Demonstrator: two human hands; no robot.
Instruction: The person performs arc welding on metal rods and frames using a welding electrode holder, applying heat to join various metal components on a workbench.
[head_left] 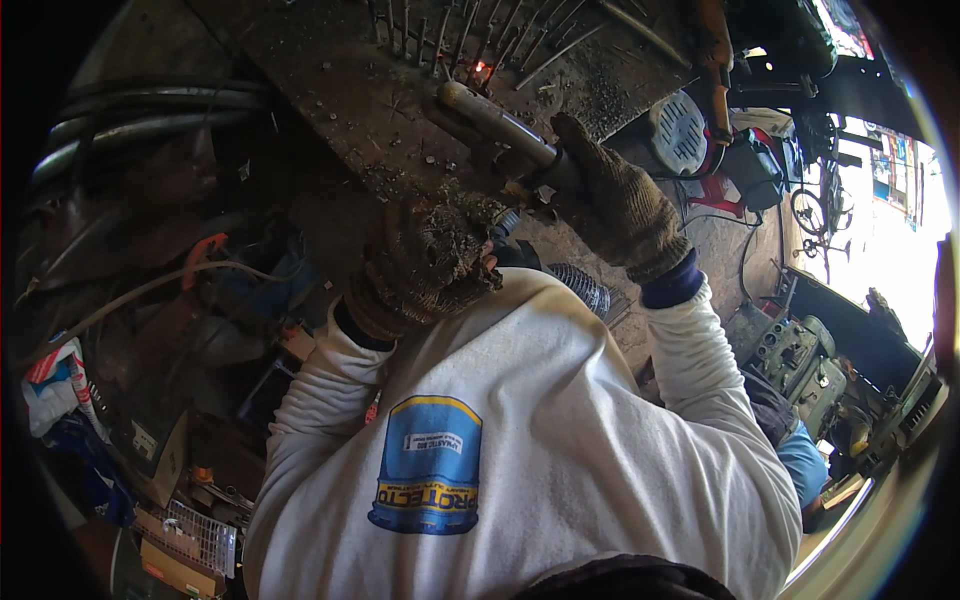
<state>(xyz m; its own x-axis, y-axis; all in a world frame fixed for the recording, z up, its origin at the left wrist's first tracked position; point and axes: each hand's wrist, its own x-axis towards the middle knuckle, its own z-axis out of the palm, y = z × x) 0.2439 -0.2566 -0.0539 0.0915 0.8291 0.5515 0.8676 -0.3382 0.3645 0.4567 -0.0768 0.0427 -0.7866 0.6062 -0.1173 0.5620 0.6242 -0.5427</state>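
Note:
My right hand (625, 205), in a worn brown knit work glove, is closed around the near end of a grey metal tube (500, 120). The tube slants up and left over the dark workbench (370, 110). Lower and to the left, my left hand (420, 260) wears a frayed, dirty glove. Its fingers are curled in front of my shirt, and what they hold is largely hidden. A small grey ribbed piece (507, 222) shows beside these fingers. Beyond the tube, a small orange spot (480, 67) glows among several thin metal rods (460, 40) on the bench.
A round perforated metal disc (678, 133) lies by the bench's right edge, near a long orange-brown object (714, 60). Green machinery (800, 365) stands at the right. Curved metal tubes (150, 125), a cable (130, 305) and boxes (185, 565) crowd the left.

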